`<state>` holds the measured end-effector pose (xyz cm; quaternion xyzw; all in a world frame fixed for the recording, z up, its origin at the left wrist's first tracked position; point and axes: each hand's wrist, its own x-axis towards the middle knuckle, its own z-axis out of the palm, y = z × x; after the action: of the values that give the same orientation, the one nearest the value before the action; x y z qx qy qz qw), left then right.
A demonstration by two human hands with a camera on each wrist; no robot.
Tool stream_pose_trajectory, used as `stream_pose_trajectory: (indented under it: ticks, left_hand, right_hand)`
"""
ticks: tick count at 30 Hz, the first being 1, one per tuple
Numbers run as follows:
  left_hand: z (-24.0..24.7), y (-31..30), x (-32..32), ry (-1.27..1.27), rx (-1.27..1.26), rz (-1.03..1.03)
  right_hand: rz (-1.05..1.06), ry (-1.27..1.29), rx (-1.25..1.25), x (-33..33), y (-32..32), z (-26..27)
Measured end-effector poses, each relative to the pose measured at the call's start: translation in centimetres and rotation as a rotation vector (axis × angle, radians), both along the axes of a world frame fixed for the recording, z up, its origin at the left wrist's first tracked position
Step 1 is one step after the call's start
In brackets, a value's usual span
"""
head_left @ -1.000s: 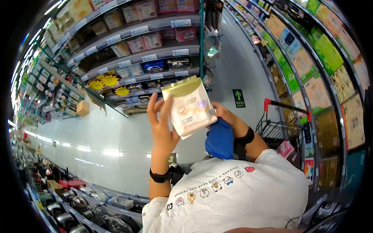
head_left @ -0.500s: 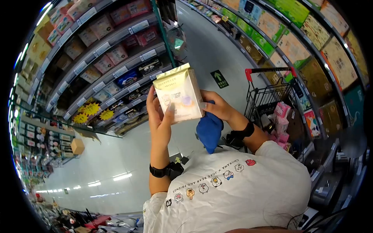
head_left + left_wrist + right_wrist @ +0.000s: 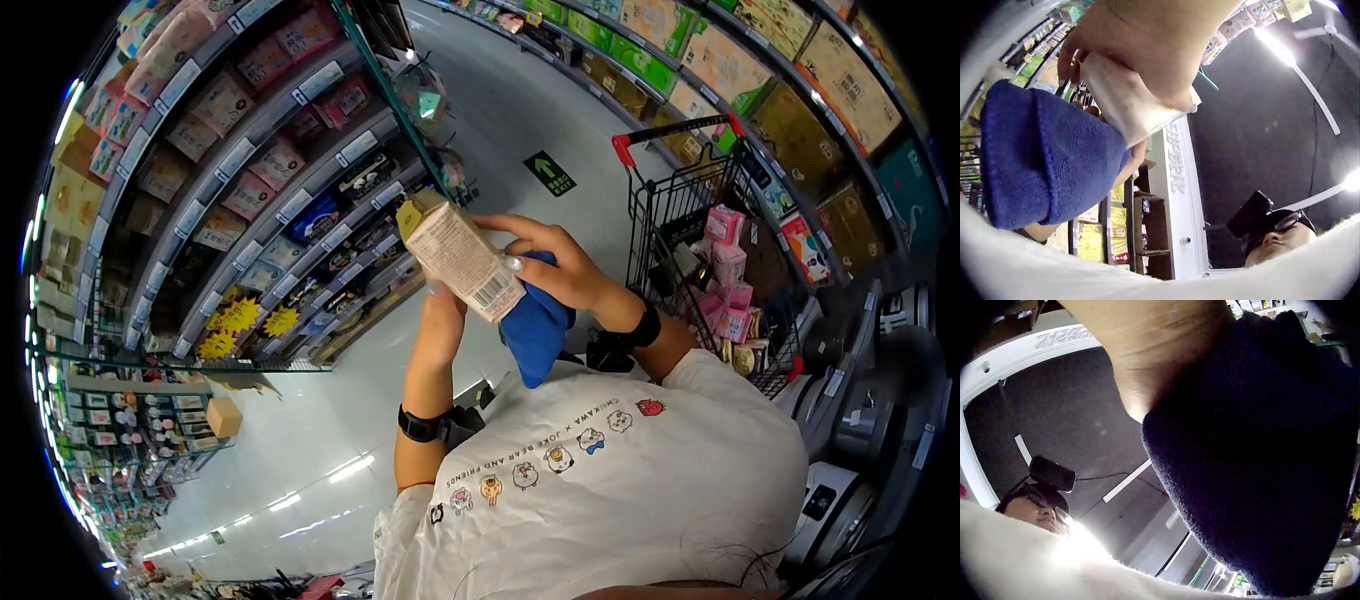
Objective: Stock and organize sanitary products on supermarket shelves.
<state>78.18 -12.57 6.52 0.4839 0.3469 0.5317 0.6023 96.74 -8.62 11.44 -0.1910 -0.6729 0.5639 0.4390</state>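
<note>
A cream pack (image 3: 465, 262) with a gold top is held up in front of the chest, its narrow side with small print and a barcode facing the head camera. My left hand (image 3: 444, 318) grips it from the left and below, most fingers hidden behind it. On the other side my right hand (image 3: 562, 262) holds the pack's edge, thumb along the near side. A blue cloth (image 3: 537, 335) hangs from beneath the right hand. In the left wrist view the cloth (image 3: 1054, 156) shows a thick folded hem beside the pack (image 3: 1125, 100); it fills much of the right wrist view.
A black shopping cart (image 3: 690, 210) with red handle ends stands to the right, holding several pink packs (image 3: 727, 262). Shelves of packs (image 3: 250, 180) rise at the left, and boxed goods (image 3: 800, 125) line the right. A green exit sign (image 3: 550, 173) marks the floor ahead.
The pack has turned from its broad front to its narrow barcode side. My left fingers, spread off it earlier, now grip it. The view has swung so more of the cart shows.
</note>
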Motion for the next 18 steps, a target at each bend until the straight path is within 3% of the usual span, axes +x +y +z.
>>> stream_pose_trajectory:
  ticks: [4,6,10,11,15,18]
  left_hand:
    - [0.2,-0.2,0.1,-0.021,0.036,0.034]
    - [1.4,0.3,-0.1,0.107,0.092,-0.012]
    - [1.9,0.3,-1.1,-0.015,0.125,0.023]
    - [2.7,-0.2,-1.1,-0.022,0.128,0.112]
    - [0.5,-1.4,-3.9,-0.207,0.094,0.201]
    - [1.1,-4.7,-7.1,-0.286,0.028,0.266]
  right_hand:
    - [-0.020,0.007,-0.064,-0.3,-0.5,0.0]
    - [-0.024,0.000,-0.068,-0.9,-0.5,0.3]
    - [-0.016,-0.048,-0.051,-2.2,-0.4,-0.3]
    - [-0.001,-0.065,-0.035,-2.8,-0.3,-0.4]
    - [0.087,-0.042,-0.106,-6.2,-1.4,-0.9]
    - [0.226,-0.061,-0.330,-8.6,-2.0,-3.0]
